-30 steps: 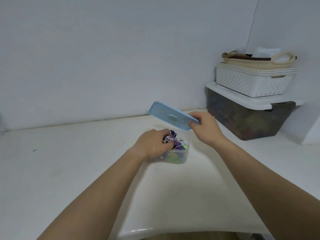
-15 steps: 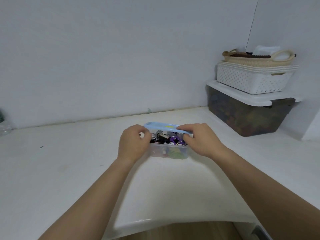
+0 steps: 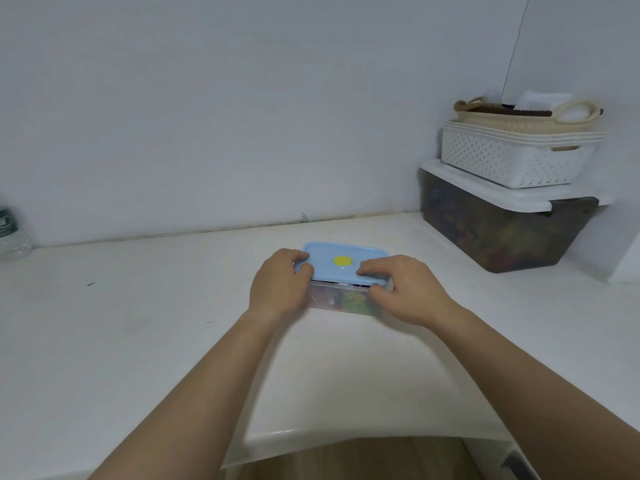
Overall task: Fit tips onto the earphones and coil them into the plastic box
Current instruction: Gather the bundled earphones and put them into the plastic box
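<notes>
The plastic box (image 3: 341,303) sits on the white table (image 3: 138,323), near the back edge and about midway along it. Its long side runs left to right, in line with that edge. The blue lid (image 3: 360,252) lies flat on top, with its yellow dot (image 3: 342,260) facing up. The left hand (image 3: 280,285) curls its fingers over the lid's left end and grips it. The right hand (image 3: 405,289) lays fingers on top and pinches the lid's front right edge. Colored things show through the clear wall, likely the coiled earphones (image 3: 353,301), but they are blurry. I think the job is nearly done, with only pressing the lid tight left.
</notes>
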